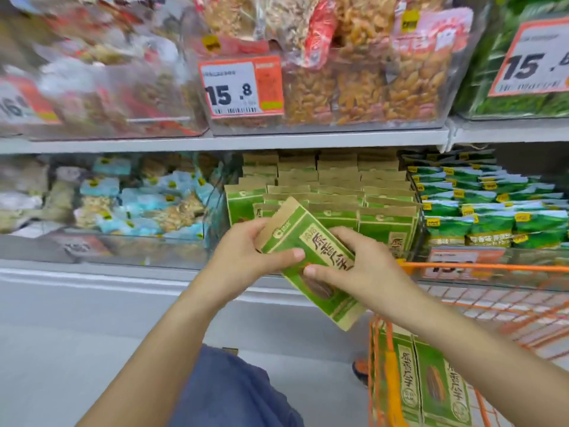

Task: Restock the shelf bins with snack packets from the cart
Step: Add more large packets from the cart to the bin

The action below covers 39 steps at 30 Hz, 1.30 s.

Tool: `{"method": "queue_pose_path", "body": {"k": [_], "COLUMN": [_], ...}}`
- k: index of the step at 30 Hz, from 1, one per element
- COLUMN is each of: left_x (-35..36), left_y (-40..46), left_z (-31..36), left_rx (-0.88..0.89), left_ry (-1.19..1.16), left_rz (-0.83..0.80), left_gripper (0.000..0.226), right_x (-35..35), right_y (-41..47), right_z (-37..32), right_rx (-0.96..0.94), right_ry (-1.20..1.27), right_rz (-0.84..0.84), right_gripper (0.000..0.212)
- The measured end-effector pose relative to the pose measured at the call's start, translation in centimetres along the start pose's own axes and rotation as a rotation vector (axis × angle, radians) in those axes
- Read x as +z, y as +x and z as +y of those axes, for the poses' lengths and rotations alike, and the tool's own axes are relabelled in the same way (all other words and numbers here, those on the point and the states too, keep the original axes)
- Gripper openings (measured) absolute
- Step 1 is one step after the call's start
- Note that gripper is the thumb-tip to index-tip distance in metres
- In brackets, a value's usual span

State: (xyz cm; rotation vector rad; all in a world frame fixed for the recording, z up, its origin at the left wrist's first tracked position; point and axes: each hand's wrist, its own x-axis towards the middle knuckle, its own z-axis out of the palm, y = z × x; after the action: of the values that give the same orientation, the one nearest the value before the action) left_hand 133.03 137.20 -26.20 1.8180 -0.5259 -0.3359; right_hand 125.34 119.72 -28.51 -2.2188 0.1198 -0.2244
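I hold a green-and-tan snack packet tilted in front of the lower shelf. My left hand grips its upper left edge, thumb across the face. My right hand grips its right side, thumb on the front. Just behind it is the shelf bin filled with rows of the same packets standing upright. More of these packets stand in the orange cart at the lower right, partly hidden by my right forearm.
A bin of bright green packets sits right of the target bin, a bin of blue-labelled bags to its left. Clear bins of nuts with price tags fill the upper shelf. Grey floor lies at the left.
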Motion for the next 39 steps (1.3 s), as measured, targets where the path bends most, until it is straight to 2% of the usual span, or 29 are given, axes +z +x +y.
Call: {"method": "queue_pose_path", "body": {"k": [2, 3, 7, 9, 13, 15, 18, 24, 28, 32, 36, 38, 39], "left_x": [-1.8, -2.9, -8.7, -9.9, -8.5, -7.7, -7.4, -7.5, -7.6, -7.7, -7.2, -7.3, -7.2], "left_y": [-0.4, -0.6, -0.9, 0.0, 4.3, 6.6, 9.3, 11.7, 12.1, 12.2, 11.7, 10.9, 10.2], "left_z": [0.2, 0.3, 2.3, 2.7, 0.2, -1.8, -4.4, -4.0, -4.4, -5.6, -6.0, -5.9, -5.9], "left_rx": [0.025, 0.060, 0.241, 0.277, 0.262, 0.210, 0.264, 0.158, 0.346, 0.440, 0.422, 0.406, 0.406], "left_ry": [0.138, 0.207, 0.493, 0.584, 0.798, 0.923, 1.162, 1.468, 1.613, 1.593, 1.537, 1.433, 1.347], "left_rz": [0.008, 0.061, 0.494, 0.536, 0.484, 0.386, 0.241, -0.090, -0.011, 0.101, 0.058, 0.096, 0.153], "left_gripper": [0.027, 0.027, 0.034, 0.033, 0.035, 0.039, 0.051, 0.085, 0.079, 0.077, 0.101, 0.111, 0.108], "right_x": [0.8, 1.0, 0.5, 0.2, 0.6, 0.9, 0.8, 0.6, 0.6, 0.4, -1.2, -3.1, -4.3], "right_y": [0.4, 0.6, 2.3, 3.3, 4.5, 4.7, 4.9, 5.0, 5.0, 5.0, 3.6, 1.8, 0.5], "right_z": [-0.5, -0.5, 0.5, 1.7, 3.2, 3.5, 3.7, 4.0, 4.2, 4.1, 4.1, 4.4, 4.9], "right_rx": [-0.052, -0.088, -0.340, -0.326, -0.234, -0.226, -0.239, -0.273, -0.292, -0.315, -0.402, -0.494, -0.545], "right_ry": [-0.076, -0.119, -0.474, -0.580, -0.761, -0.830, -0.848, -0.890, -0.893, -0.864, -0.648, -0.563, -0.534], "right_rz": [-0.034, -0.025, 0.303, 0.361, 0.305, 0.292, 0.309, 0.294, 0.306, 0.277, 0.285, 0.335, 0.362], "right_gripper": [0.044, 0.050, 0.058, 0.059, 0.063, 0.061, 0.061, 0.063, 0.062, 0.062, 0.054, 0.044, 0.037]}}
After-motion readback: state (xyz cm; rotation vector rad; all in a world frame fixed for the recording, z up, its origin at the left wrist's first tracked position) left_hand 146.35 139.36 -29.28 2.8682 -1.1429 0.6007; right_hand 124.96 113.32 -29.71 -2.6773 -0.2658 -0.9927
